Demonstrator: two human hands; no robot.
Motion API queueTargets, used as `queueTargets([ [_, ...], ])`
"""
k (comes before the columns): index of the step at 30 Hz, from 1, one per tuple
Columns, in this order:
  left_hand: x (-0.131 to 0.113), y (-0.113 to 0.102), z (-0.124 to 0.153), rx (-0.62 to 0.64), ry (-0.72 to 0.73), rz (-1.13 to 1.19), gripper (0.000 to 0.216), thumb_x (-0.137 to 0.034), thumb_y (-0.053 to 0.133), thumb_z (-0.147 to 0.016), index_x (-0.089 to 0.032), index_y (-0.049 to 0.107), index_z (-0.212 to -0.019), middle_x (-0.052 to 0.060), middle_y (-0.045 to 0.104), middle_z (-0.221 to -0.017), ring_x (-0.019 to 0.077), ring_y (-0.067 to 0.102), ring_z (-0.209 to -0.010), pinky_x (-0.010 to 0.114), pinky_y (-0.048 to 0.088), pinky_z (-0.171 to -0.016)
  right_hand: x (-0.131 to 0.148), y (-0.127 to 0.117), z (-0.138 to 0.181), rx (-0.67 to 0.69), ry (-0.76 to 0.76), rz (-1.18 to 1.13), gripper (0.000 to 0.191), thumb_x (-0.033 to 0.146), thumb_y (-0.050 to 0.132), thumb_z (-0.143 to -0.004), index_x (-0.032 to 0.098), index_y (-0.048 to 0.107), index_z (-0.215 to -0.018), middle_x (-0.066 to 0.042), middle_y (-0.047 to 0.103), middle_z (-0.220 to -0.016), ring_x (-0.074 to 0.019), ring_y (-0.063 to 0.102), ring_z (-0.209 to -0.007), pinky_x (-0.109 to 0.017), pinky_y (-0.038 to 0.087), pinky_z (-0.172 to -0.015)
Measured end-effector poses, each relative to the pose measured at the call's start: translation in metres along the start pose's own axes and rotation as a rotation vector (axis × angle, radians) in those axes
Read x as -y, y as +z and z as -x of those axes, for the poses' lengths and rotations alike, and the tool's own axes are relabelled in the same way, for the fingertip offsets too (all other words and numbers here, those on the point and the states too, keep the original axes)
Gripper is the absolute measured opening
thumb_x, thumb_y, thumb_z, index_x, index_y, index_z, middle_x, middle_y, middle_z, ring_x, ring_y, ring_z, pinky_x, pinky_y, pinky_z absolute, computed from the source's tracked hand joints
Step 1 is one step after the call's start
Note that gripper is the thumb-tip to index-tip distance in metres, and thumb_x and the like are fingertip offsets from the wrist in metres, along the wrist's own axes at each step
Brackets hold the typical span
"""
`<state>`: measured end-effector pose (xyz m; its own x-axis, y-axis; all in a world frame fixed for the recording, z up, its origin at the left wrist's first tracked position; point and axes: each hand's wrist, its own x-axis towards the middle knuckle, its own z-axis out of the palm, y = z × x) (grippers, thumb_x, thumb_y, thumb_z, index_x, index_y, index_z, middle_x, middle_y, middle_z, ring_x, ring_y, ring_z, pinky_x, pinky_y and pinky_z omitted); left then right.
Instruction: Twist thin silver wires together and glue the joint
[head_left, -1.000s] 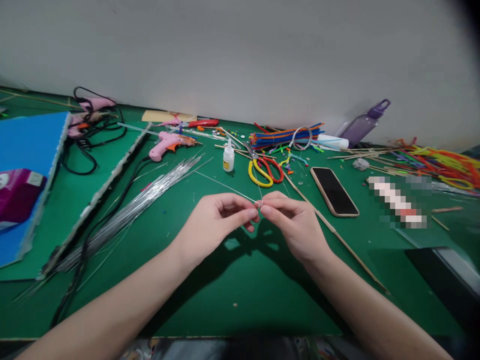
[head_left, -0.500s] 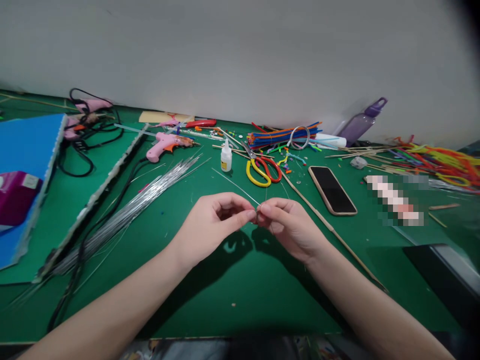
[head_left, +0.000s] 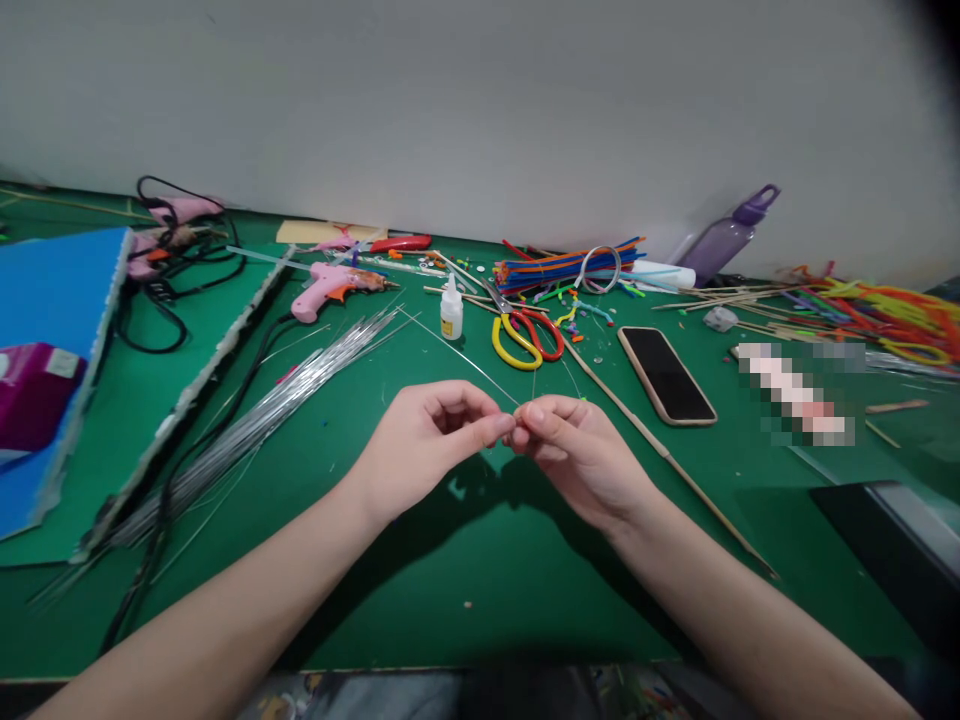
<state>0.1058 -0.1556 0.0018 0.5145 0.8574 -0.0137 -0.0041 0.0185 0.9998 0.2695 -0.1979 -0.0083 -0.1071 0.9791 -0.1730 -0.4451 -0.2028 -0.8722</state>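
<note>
My left hand (head_left: 439, 435) and my right hand (head_left: 581, 450) meet fingertip to fingertip above the green table, both closed in a pinch. Between them is a thin silvery wire (head_left: 469, 360), whose long free part slants up and left past the white glue bottle (head_left: 451, 312). Finer strands rise just above my right fingers. What lies right between the fingertips is hidden. Beyond my hands rest scissors (head_left: 517, 345) with one yellow and one red handle. A bundle of similar wires (head_left: 285, 400) lies to the left of my left hand.
A pink glue gun (head_left: 330, 290) with a black cord lies at the back left, near a blue board (head_left: 60, 290). A bamboo stick (head_left: 660, 450) and a phone (head_left: 666, 375) are on the right. Pipe cleaners (head_left: 562, 268) and a purple bottle (head_left: 724, 240) sit along the wall.
More of the wire now extends toward the upper left. My fingertips have shifted slightly and press closer together. The objects on the table have stayed put.
</note>
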Motion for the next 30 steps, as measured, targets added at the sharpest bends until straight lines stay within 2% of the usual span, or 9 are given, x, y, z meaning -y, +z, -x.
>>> queueTargets([
  [6,0.0057,0.0002,-0.0018,-0.069,0.017,-0.004,0.014,-0.020,0.078,-0.068,-0.014,0.065,-0.068,-0.003,0.067,-0.063,0.0059,0.058,-0.057,0.014,0.044,-0.054,-0.0023,0.0011,0.0010,-0.004,0.005,-0.042,0.016,0.032,0.076,-0.072,0.017,0.072,-0.067,0.001,0.067,-0.064,-0.0075,0.060,-0.065,-0.022,0.046,-0.071],
  [13,0.0074,-0.0006,-0.0016,-0.031,0.063,0.044,0.010,-0.019,0.076,-0.071,-0.015,0.067,-0.070,-0.002,0.070,-0.066,0.0086,0.064,-0.061,0.016,0.050,-0.060,-0.0027,0.0053,0.0034,0.038,0.104,-0.178,0.020,0.033,0.075,-0.073,0.015,0.069,-0.065,0.003,0.062,-0.061,-0.0044,0.055,-0.062,-0.018,0.043,-0.066],
  [16,0.0051,-0.0023,-0.0012,-0.017,0.096,-0.003,0.010,-0.023,0.073,-0.075,-0.014,0.068,-0.071,0.000,0.071,-0.068,0.0099,0.065,-0.061,0.018,0.050,-0.059,0.0000,0.0048,0.0031,0.011,0.096,-0.151,0.020,0.035,0.075,-0.073,0.016,0.071,-0.069,0.001,0.065,-0.065,-0.0064,0.057,-0.063,-0.021,0.045,-0.067],
  [20,0.0026,-0.0047,-0.0008,-0.015,0.093,-0.039,0.013,-0.026,0.071,-0.076,-0.015,0.068,-0.071,0.000,0.070,-0.066,0.0096,0.063,-0.058,0.018,0.049,-0.057,0.0033,0.0047,0.0032,-0.013,0.111,-0.192,0.029,0.047,0.073,-0.070,0.018,0.073,-0.071,-0.002,0.069,-0.071,-0.0108,0.061,-0.066,-0.026,0.048,-0.070],
  [24,0.0020,-0.0054,-0.0005,-0.056,0.093,-0.055,0.014,-0.027,0.073,-0.074,-0.015,0.067,-0.070,0.000,0.068,-0.065,0.0098,0.061,-0.058,0.019,0.049,-0.057,0.0037,0.0059,0.0059,0.012,0.118,-0.164,0.023,0.041,0.077,-0.068,0.018,0.072,-0.072,0.000,0.068,-0.068,-0.0089,0.059,-0.063,-0.024,0.047,-0.067],
  [30,-0.0018,-0.0036,0.0004,-0.005,0.068,-0.087,0.014,-0.026,0.072,-0.074,-0.014,0.067,-0.069,0.000,0.067,-0.063,0.0115,0.062,-0.059,0.021,0.048,-0.058,0.0029,0.0037,0.0064,0.064,0.093,-0.091,0.015,0.028,0.077,-0.071,0.017,0.070,-0.063,0.002,0.064,-0.061,-0.0062,0.056,-0.060,-0.020,0.045,-0.062],
])
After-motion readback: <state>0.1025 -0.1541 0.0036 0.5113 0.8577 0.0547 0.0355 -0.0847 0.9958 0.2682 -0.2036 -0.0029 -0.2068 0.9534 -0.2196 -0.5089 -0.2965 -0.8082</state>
